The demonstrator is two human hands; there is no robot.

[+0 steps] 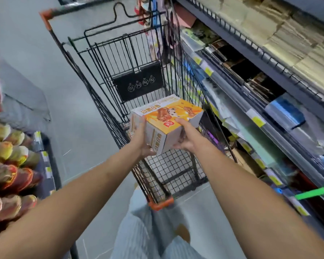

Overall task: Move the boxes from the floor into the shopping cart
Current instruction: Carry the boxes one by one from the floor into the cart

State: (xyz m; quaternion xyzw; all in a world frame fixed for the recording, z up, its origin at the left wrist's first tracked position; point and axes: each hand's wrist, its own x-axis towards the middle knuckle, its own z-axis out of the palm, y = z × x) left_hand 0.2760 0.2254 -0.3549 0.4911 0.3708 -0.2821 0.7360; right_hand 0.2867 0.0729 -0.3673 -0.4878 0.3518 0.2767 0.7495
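An orange and white box with a cartoon print hangs over the basket of a black wire shopping cart. My left hand grips its left side, thumb along the top edge. My right hand grips its right side from below, thumb on top. Through the mesh bottom of the basket near me I see only floor. The box hides the middle of the basket.
Store shelves with packaged goods and yellow price tags run close along the cart's right. A display of red and yellow bags stands at left. Grey floor lies left of the cart. My legs in light trousers are below.
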